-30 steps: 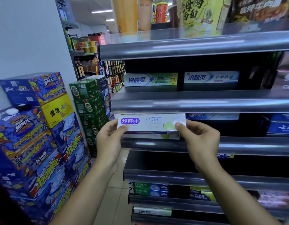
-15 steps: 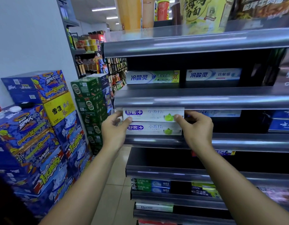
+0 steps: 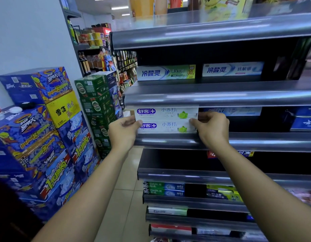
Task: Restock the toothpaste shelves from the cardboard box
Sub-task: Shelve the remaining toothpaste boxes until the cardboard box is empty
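I see my left hand [image 3: 123,130] and right hand [image 3: 210,128] pinching the top toothpaste box [image 3: 166,113], stacked on its twin [image 3: 167,126]; the shelf below it [image 3: 186,176] looks unstocked.

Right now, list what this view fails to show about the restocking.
Cardboard box: nowhere in the head view.
Ends of the upper white toothpaste carton: covered by the left hand and right hand; gripping or only pushing, unclear.
Anything behind that carton: hidden by its front.
Pale blue carton beside the right hand: print blurred.
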Motion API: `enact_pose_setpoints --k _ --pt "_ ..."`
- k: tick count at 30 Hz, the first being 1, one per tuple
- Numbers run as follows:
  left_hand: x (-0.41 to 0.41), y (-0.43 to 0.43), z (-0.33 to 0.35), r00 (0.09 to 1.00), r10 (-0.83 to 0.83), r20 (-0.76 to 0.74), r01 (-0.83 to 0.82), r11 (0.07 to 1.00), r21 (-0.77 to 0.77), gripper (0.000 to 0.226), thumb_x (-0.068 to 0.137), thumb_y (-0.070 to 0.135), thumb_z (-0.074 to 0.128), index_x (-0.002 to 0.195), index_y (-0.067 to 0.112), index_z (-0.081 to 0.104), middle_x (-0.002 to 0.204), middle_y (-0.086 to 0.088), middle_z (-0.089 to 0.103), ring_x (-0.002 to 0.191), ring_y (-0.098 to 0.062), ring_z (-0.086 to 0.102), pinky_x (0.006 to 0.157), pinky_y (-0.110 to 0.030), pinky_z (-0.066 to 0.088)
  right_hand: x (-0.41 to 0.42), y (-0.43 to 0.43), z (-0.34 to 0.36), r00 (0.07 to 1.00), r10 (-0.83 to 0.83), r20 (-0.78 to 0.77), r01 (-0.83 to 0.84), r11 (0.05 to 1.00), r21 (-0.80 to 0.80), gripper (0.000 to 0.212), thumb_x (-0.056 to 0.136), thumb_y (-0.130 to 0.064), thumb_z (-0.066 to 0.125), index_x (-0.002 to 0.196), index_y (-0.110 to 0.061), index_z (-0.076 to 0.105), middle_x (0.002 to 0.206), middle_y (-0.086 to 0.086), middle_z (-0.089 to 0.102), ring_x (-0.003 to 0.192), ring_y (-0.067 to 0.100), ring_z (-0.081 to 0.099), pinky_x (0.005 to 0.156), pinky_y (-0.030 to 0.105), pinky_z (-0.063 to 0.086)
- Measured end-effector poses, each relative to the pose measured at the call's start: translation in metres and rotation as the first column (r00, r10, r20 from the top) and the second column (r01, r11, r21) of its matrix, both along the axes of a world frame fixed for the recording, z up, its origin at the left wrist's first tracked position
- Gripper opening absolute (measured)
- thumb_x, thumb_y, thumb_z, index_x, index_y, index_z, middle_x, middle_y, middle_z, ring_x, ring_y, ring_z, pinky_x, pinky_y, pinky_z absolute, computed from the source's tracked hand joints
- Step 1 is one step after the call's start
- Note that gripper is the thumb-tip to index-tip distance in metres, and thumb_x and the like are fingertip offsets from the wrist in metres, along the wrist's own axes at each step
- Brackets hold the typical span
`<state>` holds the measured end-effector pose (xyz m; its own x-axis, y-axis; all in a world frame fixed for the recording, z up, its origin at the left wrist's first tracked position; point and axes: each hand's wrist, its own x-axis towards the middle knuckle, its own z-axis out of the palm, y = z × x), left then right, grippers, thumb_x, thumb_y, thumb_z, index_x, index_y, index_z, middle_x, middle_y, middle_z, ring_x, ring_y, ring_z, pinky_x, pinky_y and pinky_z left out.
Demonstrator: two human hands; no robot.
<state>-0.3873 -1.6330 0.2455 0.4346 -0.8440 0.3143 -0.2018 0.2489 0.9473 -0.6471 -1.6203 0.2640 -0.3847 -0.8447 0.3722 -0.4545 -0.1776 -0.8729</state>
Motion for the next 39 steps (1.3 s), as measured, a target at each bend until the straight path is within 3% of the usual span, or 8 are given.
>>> enact_pose_setpoints --k 12,16,19,21,26,29,33,39 --pt "0.003 -0.002 -0.005 0.994 0.072 0.085 -0.066 0.995 -0.076 0.034 0.081 0.029 0.086 0.112 0.019 0.076 0.089 0.017 0.073 0.078 0.009 0.069 0.082 -0.02 0.06 0.007 0.012 0.002 0.975 -0.086 -0.205 0.077 0.996 -0.055 0.031 0.085 -0.034 0.075 0.106 -0.012 0.075 0.1 0.006 0.076 0.097 0.026 0.069 0.085 0.031 0.053" --pt "0.007 0.03 -0.048 0.98 0.184 0.07 -0.152 0.933 -0.327 0.024 0.087 0.028 0.078 0.109 0.032 0.069 0.105 -0.005 0.072 0.09 -0.01 0.068 0.081 -0.025 0.057 -0.008 0.057 -0.032 0.945 -0.179 -0.275 0.07 0.929 -0.363 0.028 0.089 -0.024 0.072 0.111 -0.007 0.074 0.104 0.004 0.074 0.094 0.008 0.064 0.089 0.013 0.045" --pt "-0.003 0.067 -0.107 0.959 0.17 0.225 -0.084 0.933 -0.349 0.017 0.095 0.027 0.072 0.11 0.033 0.066 0.105 -0.02 0.066 0.093 -0.027 0.065 0.08 -0.032 0.053 -0.032 0.096 -0.081 0.949 -0.13 -0.288 0.016 0.93 -0.368 0.016 0.092 -0.016 0.07 0.102 -0.004 0.075 0.093 0.005 0.074 0.087 0.008 0.063 0.083 0.016 0.049" --pt "-0.019 0.094 -0.155 0.945 0.087 0.314 -0.01 0.971 -0.238 0.012 0.098 0.025 0.069 0.11 0.025 0.067 0.101 -0.01 0.065 0.09 -0.022 0.062 0.078 -0.031 0.05 -0.055 0.12 -0.123 0.957 -0.081 -0.279 0.006 0.966 -0.257 0.012 0.091 -0.012 0.07 0.098 -0.003 0.075 0.091 0.007 0.074 0.085 0.014 0.066 0.079 0.025 0.052" --pt "-0.094 0.159 -0.277 0.943 -0.167 0.289 0.094 0.964 0.25 0.045 0.085 0.016 0.072 0.098 0.058 0.064 0.09 0.012 0.064 0.081 -0.022 0.061 0.072 -0.034 0.051 -0.126 0.16 -0.249 0.989 0.036 -0.145 0.001 0.969 0.247 0.011 0.088 -0.009 0.072 0.097 -0.009 0.078 0.083 -0.005 0.071 0.077 0.013 0.068 0.076 0.036 0.056" --pt "-0.146 0.197 -0.355 0.944 -0.274 0.185 0.141 0.839 0.526 0.046 0.085 0.0 0.076 0.094 0.044 0.068 0.083 0.008 0.067 0.072 -0.012 0.061 0.068 -0.031 0.05 -0.174 0.18 -0.333 0.996 0.083 -0.04 -0.048 0.838 0.543 0.014 0.087 -0.01 0.072 0.1 -0.009 0.078 0.085 0.003 0.075 0.082 0.021 0.072 0.08 0.036 0.057" --pt "-0.209 0.241 -0.459 0.925 -0.347 0.153 0.11 0.632 0.767 0.041 0.08 -0.001 0.076 0.086 0.038 0.067 0.079 0.024 0.069 0.065 0.001 0.061 0.071 -0.028 0.054 -0.225 0.209 -0.445 0.993 0.087 0.078 -0.114 0.572 0.812 0.011 0.084 -0.012 0.073 0.094 -0.01 0.078 0.09 0.005 0.077 0.085 0.021 0.07 0.069 0.012 0.044" --pt "-0.281 0.285 -0.611 0.868 -0.494 0.052 0.101 0.278 0.955 0.031 0.08 0.027 0.071 0.111 0.028 0.069 0.086 0.015 0.064 0.094 -0.021 0.068 0.085 -0.031 0.051 -0.256 0.252 -0.6 0.956 -0.159 0.248 -0.198 0.276 0.941 0.006 0.082 -0.009 0.073 0.086 -0.011 0.077 0.09 0.01 0.075 0.092 0.035 0.071 0.082 0.044 0.059"
